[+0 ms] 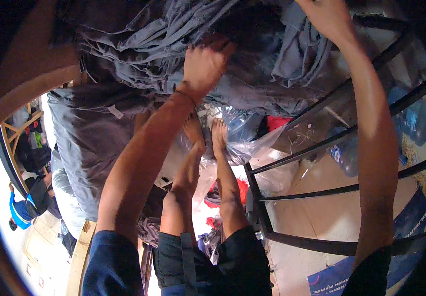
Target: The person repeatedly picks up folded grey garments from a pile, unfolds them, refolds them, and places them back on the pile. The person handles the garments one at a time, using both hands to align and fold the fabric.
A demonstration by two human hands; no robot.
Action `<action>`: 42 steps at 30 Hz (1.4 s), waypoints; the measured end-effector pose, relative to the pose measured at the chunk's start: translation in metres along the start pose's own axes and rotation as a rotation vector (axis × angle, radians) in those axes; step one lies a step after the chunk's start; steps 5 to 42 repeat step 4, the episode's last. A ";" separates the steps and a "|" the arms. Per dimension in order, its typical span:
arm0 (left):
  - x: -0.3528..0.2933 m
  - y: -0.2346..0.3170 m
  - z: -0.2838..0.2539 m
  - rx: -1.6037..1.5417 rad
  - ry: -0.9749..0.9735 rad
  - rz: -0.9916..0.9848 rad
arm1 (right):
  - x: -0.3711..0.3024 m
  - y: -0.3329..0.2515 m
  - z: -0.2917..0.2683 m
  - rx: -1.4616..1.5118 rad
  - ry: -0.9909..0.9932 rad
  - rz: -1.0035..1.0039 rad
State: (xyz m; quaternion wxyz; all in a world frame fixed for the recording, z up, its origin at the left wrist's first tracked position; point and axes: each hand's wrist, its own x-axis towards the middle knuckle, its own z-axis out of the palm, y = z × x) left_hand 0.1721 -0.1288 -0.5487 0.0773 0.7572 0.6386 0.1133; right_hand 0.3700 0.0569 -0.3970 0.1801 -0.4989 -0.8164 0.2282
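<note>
A heap of dark grey cloth with many folds fills the top of the view. My left hand reaches into it with bent fingers, closed on the cloth, though the fingertips lie in deep shadow. At the upper right edge is my right hand, cut off by the frame so most of its fingers are hidden. Below and to the left of it hangs a loose grey piece of cloth; I cannot tell whether the hand touches it.
A black metal rack with several bars stands at the right, beneath my right arm. Clear plastic sheeting lies around my bare feet. Stacked dark cloth is at the left. Far left, another person in blue is visible. A large bottle lies beyond the rack.
</note>
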 end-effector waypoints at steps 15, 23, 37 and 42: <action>0.016 0.002 -0.034 -0.452 -0.046 -0.198 | -0.026 0.017 0.006 -0.246 -0.035 -0.115; 0.016 0.002 -0.034 -0.452 -0.046 -0.198 | -0.026 0.017 0.006 -0.246 -0.035 -0.115; 0.016 0.002 -0.034 -0.452 -0.046 -0.198 | -0.026 0.017 0.006 -0.246 -0.035 -0.115; 0.016 0.002 -0.034 -0.452 -0.046 -0.198 | -0.026 0.017 0.006 -0.246 -0.035 -0.115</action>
